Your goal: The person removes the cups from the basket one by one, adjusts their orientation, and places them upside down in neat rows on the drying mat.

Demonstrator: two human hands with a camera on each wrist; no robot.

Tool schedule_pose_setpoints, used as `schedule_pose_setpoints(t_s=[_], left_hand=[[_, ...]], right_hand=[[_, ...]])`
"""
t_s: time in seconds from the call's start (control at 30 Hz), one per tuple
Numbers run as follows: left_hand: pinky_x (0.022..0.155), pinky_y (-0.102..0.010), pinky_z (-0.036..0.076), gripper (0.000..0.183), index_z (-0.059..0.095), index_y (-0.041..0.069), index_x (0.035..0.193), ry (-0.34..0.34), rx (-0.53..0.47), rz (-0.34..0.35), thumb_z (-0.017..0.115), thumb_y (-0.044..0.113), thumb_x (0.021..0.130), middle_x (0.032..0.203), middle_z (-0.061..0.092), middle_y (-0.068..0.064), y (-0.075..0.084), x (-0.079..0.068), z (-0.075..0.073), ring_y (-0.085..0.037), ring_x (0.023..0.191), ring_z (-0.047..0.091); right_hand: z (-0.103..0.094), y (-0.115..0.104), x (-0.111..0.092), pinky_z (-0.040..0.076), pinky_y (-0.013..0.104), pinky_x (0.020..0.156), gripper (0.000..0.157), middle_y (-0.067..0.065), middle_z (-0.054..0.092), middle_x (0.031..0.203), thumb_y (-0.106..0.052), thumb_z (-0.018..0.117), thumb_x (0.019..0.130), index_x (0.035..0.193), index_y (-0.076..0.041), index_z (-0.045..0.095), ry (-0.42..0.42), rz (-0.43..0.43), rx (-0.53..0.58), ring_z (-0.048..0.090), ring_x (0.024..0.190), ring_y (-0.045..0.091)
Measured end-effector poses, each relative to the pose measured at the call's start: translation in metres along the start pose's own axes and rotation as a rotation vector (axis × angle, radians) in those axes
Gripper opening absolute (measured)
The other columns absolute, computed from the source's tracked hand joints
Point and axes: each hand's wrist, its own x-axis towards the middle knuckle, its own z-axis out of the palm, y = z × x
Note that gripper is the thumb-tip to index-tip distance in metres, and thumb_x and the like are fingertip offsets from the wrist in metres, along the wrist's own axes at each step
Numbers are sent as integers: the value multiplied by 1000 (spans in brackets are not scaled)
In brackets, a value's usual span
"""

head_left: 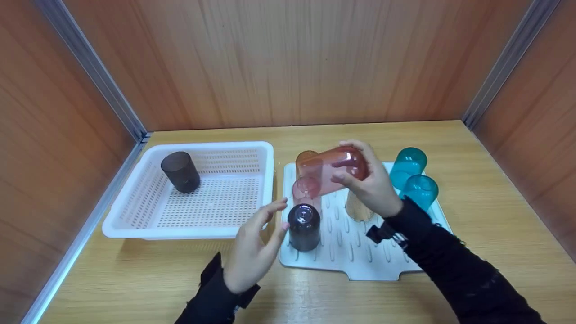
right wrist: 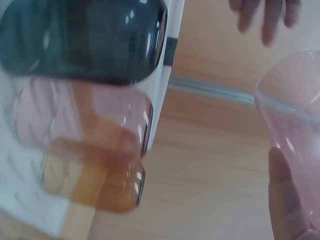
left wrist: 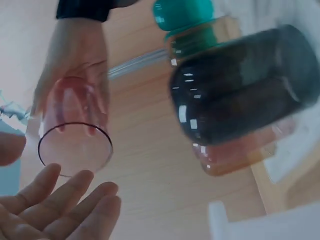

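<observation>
My right hand (head_left: 380, 189) grips a pink tumbler (head_left: 333, 168) by its base end, holding it tilted in the air above the white draining tray (head_left: 378, 267). In the left wrist view, the mouth of that pink tumbler (left wrist: 75, 150) points toward my left hand (left wrist: 65, 215), whose fingers are extended and hold nothing. The head view puts my left hand (head_left: 252, 252) just left of an upside-down dark tumbler (head_left: 304, 231) on the tray. Behind it stand a second pink tumbler (head_left: 306, 189), partly hidden, and an amber tumbler (head_left: 305, 155).
Left of the tray sits a white perforated basket (head_left: 189, 235), with a dark tumbler (head_left: 181, 173) leaning inside. Two teal tumblers (head_left: 409, 164) occupy the tray's right side. A tan object (head_left: 357, 209) lies partly under my right hand. Wooden walls (head_left: 297, 63) enclose the table.
</observation>
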Motion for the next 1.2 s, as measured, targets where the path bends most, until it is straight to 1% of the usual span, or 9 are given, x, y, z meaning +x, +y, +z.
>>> schedule_pose_setpoints(t_s=[0.13, 0.27, 0.33, 0.43, 0.6, 0.7, 0.8, 0.9, 1.2], left_hand=[[97, -34, 31, 42, 46, 9, 124, -60, 233, 13, 56, 26, 87, 129, 46, -2, -13, -19, 9, -13, 119, 40], [96, -37, 33, 50, 46, 5, 123, -76, 399, 8, 57, 36, 85, 128, 46, -9, -29, -35, 18, -19, 118, 41], [95, -39, 34, 59, 44, 1, 124, -97, 461, -12, 57, 40, 83, 128, 44, -15, -37, -40, 23, -25, 117, 41], [93, -43, 36, 74, 38, -4, 128, -174, 538, -86, 55, 51, 81, 131, 39, -23, -47, -44, 28, -33, 116, 42], [96, -45, 31, 92, 29, -8, 133, -332, 597, -252, 52, 61, 76, 136, 26, -28, -60, -39, 36, -39, 122, 31], [98, -44, 28, 96, 26, -8, 134, -424, 624, -308, 53, 62, 75, 138, 22, -27, -67, -35, 38, -37, 126, 25], [98, -46, 27, 96, 28, -7, 134, -507, 662, -321, 54, 63, 73, 138, 23, -27, -73, -33, 39, -38, 126, 23], [99, -48, 24, 96, 30, -6, 134, -559, 697, -326, 55, 63, 72, 138, 25, -26, -76, -30, 41, -42, 124, 24], [99, -48, 24, 99, 35, -7, 131, -613, 759, -315, 55, 67, 69, 139, 24, -26, -79, -23, 43, -43, 124, 23]], right_hand=[[-20, 0, -9, 50, 33, 71, 52, 11, 46, 115, -10, 64, 81, 126, -5, 39, 36, -27, -189, 49, 96, 25], [-35, 10, -17, 50, 37, 71, 53, 10, 45, 116, -10, 66, 79, 126, -5, 41, 48, -63, -343, 48, 97, 23], [-41, 20, -21, 50, 39, 71, 54, 8, 45, 117, -12, 68, 78, 125, -8, 43, 51, -88, -402, 48, 97, 22], [-47, 35, -25, 51, 37, 69, 55, 3, 46, 115, -17, 71, 75, 124, -14, 45, 55, -110, -479, 48, 97, 18], [-50, 47, -30, 51, 28, 63, 56, -1, 45, 113, -29, 71, 74, 123, -21, 46, 35, -131, -603, 49, 92, 12], [-49, 47, -33, 51, 27, 60, 57, 1, 45, 112, -31, 71, 73, 124, -24, 46, 12, -153, -684, 51, 89, 11], [-47, 48, -36, 51, 25, 62, 57, 1, 46, 112, -35, 70, 73, 124, -25, 47, -12, -181, -776, 53, 87, 9], [-46, 51, -39, 50, 25, 64, 57, 2, 48, 110, -40, 69, 72, 122, -22, 49, -30, -210, -855, 53, 86, 9], [-41, 60, -52, 49, 26, 60, 55, 4, 50, 103, -43, 68, 70, 116, -18, 53, -74, -239, -960, 50, 77, 12]])
